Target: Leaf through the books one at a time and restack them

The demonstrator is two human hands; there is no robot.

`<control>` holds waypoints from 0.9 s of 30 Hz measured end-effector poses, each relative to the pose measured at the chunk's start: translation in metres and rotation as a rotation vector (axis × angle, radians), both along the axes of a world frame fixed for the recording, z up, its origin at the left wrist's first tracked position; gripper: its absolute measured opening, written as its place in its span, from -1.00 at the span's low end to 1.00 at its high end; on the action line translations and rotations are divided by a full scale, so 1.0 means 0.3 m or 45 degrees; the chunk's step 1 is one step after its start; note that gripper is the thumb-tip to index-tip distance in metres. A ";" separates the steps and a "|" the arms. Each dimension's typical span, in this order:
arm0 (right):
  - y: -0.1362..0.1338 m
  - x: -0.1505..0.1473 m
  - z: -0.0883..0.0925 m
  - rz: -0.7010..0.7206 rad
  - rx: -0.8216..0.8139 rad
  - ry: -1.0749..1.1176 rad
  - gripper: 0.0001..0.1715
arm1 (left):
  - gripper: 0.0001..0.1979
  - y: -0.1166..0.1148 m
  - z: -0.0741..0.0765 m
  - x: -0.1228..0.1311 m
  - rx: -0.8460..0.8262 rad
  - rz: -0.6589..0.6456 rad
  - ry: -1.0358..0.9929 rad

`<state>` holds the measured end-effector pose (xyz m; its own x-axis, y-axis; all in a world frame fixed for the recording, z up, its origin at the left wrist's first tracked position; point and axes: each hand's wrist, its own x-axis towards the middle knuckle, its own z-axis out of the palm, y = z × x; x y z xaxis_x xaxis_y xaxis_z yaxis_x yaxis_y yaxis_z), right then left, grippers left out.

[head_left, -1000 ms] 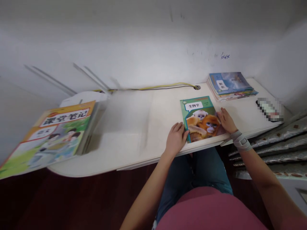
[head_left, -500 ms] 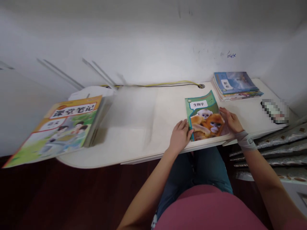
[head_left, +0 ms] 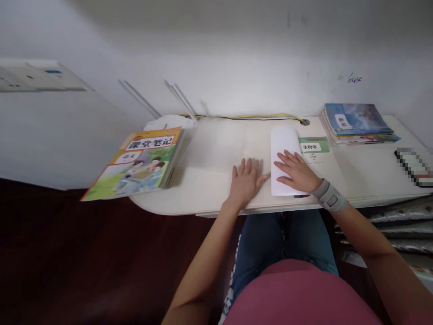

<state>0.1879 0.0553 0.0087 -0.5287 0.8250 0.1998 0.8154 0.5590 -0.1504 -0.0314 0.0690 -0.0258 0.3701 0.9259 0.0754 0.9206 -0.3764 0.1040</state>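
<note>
A biology textbook [head_left: 326, 169] lies opened in front of me, its title page with a green band showing on the right. Its cover [head_left: 283, 139] is folded over to the left, white inner side up. My right hand [head_left: 297, 174], with a grey wristband, rests on that white side, fingers spread. My left hand [head_left: 244, 184] lies flat to the left of the book, fingers apart, holding nothing. A sliver of the colourful cover picture peeks out below the right hand.
At the left, a stack of workbooks [head_left: 149, 158] overhangs the white desk [head_left: 216, 189]. A white router [head_left: 169, 121] with antennas stands behind it. Textbooks [head_left: 358, 119] are piled back right, near a blurred phone [head_left: 414, 167]. A yellow cable [head_left: 257, 116] runs along the wall.
The textbook's monkey cover has been turned leftward, baring the title page. My right hand has moved from the book's right edge onto the cover; my left hand has released its edge and lies flat.
</note>
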 end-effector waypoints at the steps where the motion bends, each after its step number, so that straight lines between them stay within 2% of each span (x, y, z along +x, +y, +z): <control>1: -0.002 -0.020 -0.006 -0.012 0.016 -0.047 -0.40 | -0.34 0.007 -0.002 -0.032 -0.028 0.025 0.014; 5: -0.007 -0.074 -0.023 -0.078 0.059 -0.172 -0.46 | -0.33 0.018 -0.016 -0.086 -0.060 0.041 0.029; 11: -0.001 -0.125 -0.041 -0.134 0.074 -0.222 -0.51 | -0.34 0.008 -0.013 -0.073 -0.004 0.148 -0.094; 18: -0.005 -0.182 -0.068 -0.116 0.057 -0.159 -0.50 | -0.31 0.005 -0.021 -0.080 0.029 0.127 -0.143; 22: -0.037 -0.211 -0.074 -0.142 0.047 -0.176 -0.48 | -0.25 0.000 -0.022 -0.075 0.041 0.109 -0.111; 27: -0.121 -0.257 -0.091 -0.206 0.064 -0.234 -0.51 | -0.25 -0.004 -0.016 -0.075 0.029 0.083 -0.082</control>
